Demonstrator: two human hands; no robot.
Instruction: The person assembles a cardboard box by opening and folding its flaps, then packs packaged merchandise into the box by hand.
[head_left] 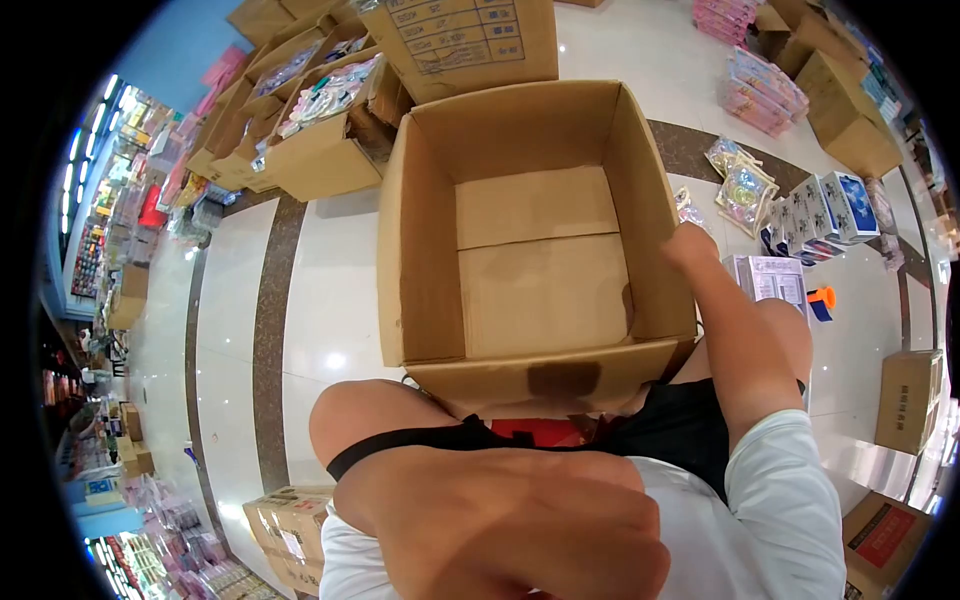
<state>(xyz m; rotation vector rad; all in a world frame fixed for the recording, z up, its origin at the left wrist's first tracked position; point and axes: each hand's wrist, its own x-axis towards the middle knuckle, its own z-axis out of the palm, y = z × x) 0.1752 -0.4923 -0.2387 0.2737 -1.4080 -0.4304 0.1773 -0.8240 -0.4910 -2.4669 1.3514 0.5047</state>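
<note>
Brown cardboard walls form the box (540,215), open at the top on the floor (335,300) just before the person's lap, a seam crossing its bottom. Beside its right wall is the right hand (690,245), fingers bent; whether they grip the wall cannot be told. Near the camera, the left hand (540,525) has its fingers curled close together; its grip is hidden. Packets (745,190) lie right of the box.
</note>
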